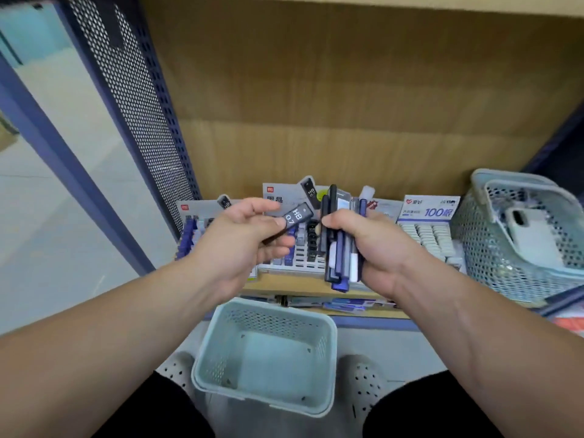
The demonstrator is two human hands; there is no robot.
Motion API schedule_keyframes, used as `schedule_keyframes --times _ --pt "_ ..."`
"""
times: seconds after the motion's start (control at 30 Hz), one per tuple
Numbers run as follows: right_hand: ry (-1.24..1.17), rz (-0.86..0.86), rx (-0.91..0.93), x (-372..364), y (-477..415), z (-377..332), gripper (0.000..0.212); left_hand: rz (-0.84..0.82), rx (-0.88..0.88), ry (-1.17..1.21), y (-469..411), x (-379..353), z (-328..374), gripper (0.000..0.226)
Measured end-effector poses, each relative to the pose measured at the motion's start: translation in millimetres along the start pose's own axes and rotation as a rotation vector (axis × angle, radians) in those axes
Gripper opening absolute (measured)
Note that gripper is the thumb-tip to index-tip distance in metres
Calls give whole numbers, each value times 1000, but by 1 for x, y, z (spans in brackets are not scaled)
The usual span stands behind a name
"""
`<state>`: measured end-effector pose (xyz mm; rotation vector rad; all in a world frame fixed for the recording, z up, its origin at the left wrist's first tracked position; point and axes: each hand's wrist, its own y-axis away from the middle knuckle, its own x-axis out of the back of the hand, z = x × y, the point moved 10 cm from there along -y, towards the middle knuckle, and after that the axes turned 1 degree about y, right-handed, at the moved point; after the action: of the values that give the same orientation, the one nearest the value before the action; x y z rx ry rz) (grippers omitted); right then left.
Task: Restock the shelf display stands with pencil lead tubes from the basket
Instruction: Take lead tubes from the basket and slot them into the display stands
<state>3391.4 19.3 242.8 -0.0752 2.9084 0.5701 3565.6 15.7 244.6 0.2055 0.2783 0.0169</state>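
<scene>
My left hand (246, 241) pinches one dark lead tube (297, 214) marked "HB 0.7", held tilted in front of the shelf. My right hand (373, 248) grips a bundle of lead tubes (339, 235), black, blue and white, standing roughly upright. Both hands hover in front of the middle display stand (300, 257), whose slots hold several tubes. A left display stand (192, 229) carries blue tubes. A pale green basket (268, 352) sits on the floor below my hands; nothing shows inside it.
A right display stand (426, 229) marked "100" holds white tubes. A second mesh basket (521, 235) with a white object stands on the shelf's right. A perforated shelf side panel (136, 99) rises at left. My shoes flank the floor basket.
</scene>
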Motion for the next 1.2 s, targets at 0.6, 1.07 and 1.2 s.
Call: schedule_keyframes --times 0.6,1.07,1.2 --pt "15 158 -186 101 -81 33 40 -78 26 -778 -147 -24 -88 22" --pt "-34 162 -195 134 -94 40 26 -150 -187 -1151 -172 -25 -120 30" --pt "-58 148 -170 134 -93 38 18 -274 -272 -1242 -165 -45 -129 22"
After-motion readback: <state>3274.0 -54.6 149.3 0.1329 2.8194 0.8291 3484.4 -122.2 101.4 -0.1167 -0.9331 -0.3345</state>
